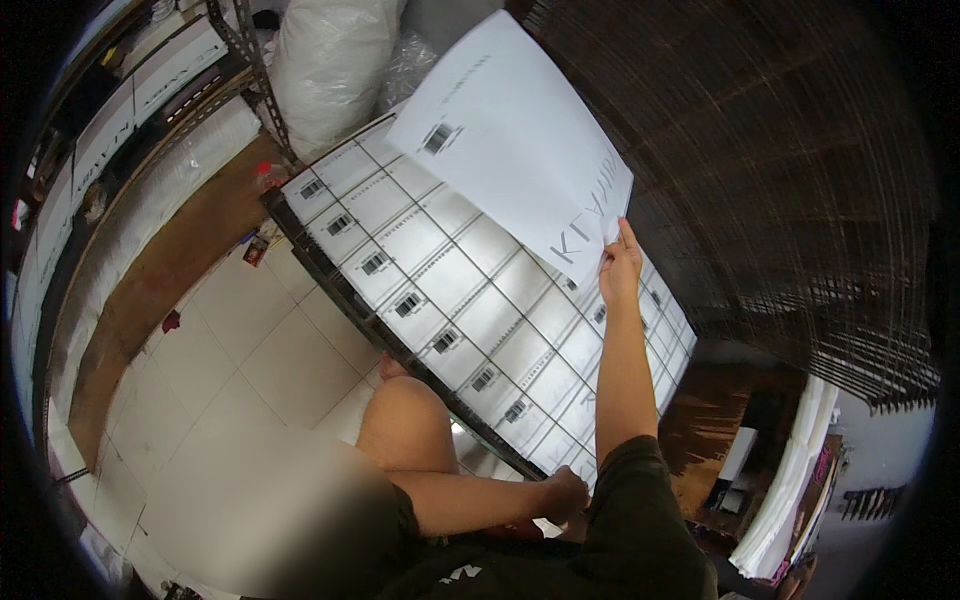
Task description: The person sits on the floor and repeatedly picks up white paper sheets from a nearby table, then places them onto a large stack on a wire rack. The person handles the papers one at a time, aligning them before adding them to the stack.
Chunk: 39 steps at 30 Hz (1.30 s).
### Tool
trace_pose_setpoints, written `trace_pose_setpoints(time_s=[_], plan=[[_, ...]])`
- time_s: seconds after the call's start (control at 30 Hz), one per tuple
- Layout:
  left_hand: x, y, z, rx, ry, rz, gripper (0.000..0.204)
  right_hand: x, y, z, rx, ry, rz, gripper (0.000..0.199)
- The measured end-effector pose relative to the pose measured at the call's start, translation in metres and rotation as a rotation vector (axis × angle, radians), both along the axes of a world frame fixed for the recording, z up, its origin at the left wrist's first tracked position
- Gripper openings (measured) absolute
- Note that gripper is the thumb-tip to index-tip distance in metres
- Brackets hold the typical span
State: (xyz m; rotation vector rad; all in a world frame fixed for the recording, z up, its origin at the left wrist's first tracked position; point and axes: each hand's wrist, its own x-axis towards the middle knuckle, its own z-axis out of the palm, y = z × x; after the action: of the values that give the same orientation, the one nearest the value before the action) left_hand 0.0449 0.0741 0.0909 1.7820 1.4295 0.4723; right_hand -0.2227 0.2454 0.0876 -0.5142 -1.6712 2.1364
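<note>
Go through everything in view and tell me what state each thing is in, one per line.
Large white sheet: lifted, tilted, held at its lower corner.
Right hand: pinching the sheet's corner.
Left hand: closed, low by the stack's near edge.
Stacked flat white boxes: lying flat in rows.
White plastic bag: full, bulging.

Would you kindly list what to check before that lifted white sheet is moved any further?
1. Right hand grips the white flat sheet at its lower corner: ok.
2. Sheet lifted off the stacked sheets below: ok.
3. Left hand steady at the stack's near edge: cannot tell what it holds.
4. Second hand supporting the raised sheet: not ok, one hand only.
5. Stack aligned on the metal rack: ok.
</note>
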Motion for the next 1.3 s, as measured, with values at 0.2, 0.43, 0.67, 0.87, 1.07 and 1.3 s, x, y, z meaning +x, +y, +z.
trace_pose_setpoints(time_s=[0.2,0.43,0.67,0.87,1.07,1.3], plan=[[0.046,0.040,-0.060,0.025,-0.563,0.267,0.056,-0.031,0.014,-0.097,0.031,-0.073,-0.170,0.070],[0.038,0.039,-0.062,0.090,-0.904,0.427,0.055,-0.060,0.019,-0.120,0.102,-0.214,-0.216,0.072],[0.037,0.038,-0.057,0.108,-0.984,0.463,0.054,-0.070,0.033,-0.136,0.195,-0.252,-0.215,0.070],[0.037,0.037,-0.057,0.112,-1.008,0.471,0.054,-0.070,0.043,-0.143,0.252,-0.226,-0.206,0.070],[0.036,0.037,-0.059,0.112,-1.017,0.479,0.053,-0.071,0.040,-0.142,0.273,-0.213,-0.192,0.069],[0.038,0.036,-0.058,0.113,-1.026,0.478,0.053,-0.071,0.042,-0.147,0.335,-0.253,-0.216,0.067]])
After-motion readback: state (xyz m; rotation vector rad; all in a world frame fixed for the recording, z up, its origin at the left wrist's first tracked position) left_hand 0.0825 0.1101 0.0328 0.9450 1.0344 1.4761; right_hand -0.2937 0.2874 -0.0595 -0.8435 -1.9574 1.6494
